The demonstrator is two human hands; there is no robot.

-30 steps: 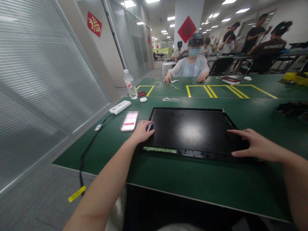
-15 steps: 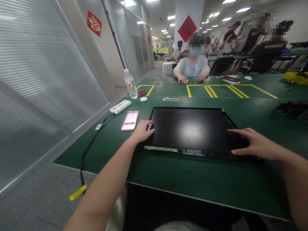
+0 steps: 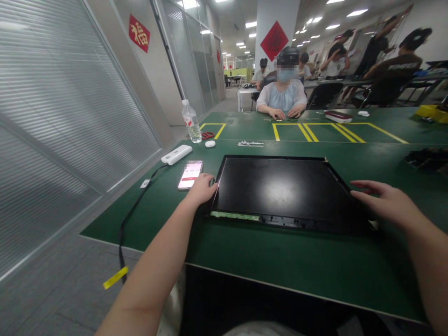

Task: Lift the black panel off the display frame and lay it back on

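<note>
A large black flat panel (image 3: 283, 189) lies on the green table (image 3: 280, 266), with a strip of green circuit board (image 3: 235, 215) along its near edge. My left hand (image 3: 201, 189) sits at the panel's left edge, fingers curled against the rim. My right hand (image 3: 385, 203) is at the panel's right edge. Its fingers are stretched out and slightly apart over the corner, with nothing in them.
A phone (image 3: 190, 175) lies just left of my left hand. Beyond it are a white box (image 3: 177, 154) with a black cable (image 3: 131, 214), a water bottle (image 3: 192, 122), red scissors (image 3: 207, 135) and small metal parts (image 3: 250, 143). A person (image 3: 284, 91) sits across the table.
Both hands have slid outward off the panel's top to its left and right edges. The person opposite has drawn their hands together.
</note>
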